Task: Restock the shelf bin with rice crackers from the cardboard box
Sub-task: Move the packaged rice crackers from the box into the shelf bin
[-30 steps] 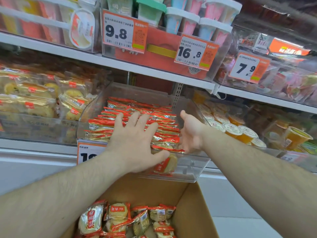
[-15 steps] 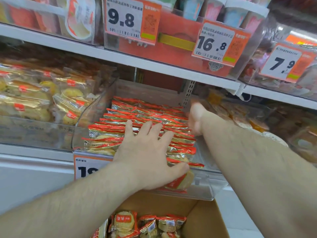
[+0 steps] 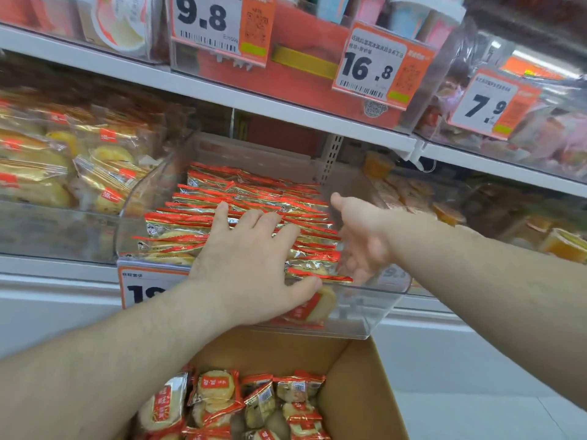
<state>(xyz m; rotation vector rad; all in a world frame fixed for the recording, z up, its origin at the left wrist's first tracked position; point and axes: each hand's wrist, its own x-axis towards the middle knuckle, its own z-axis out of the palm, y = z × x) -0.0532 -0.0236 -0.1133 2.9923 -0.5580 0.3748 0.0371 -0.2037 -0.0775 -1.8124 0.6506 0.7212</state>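
A clear plastic shelf bin (image 3: 365, 315) holds rows of red-and-gold rice cracker packets (image 3: 254, 195) standing on edge. My left hand (image 3: 251, 262) lies flat on the front rows, fingers spread, thumb against the front packet. At the right end of the rows my right hand (image 3: 362, 236) is blurred, with fingers pointing down inside the bin beside the packets. Whether it holds anything cannot be told. Below, the open cardboard box (image 3: 359, 385) contains several loose cracker packets (image 3: 247, 401).
Neighbouring clear bins hold yellow cake packets (image 3: 63, 166) on the left and orange jelly cups (image 3: 559, 246) on the right. The shelf above (image 3: 222, 93) carries price tags 9.8 (image 3: 219, 23), 16.8 (image 3: 378, 68) and 7.9 (image 3: 489, 106). White shelf base lies below.
My right hand dropped from the back right of the bin down toward its front right corner. My left hand stayed pressed on the front rows. The view shifted slightly closer and upward.
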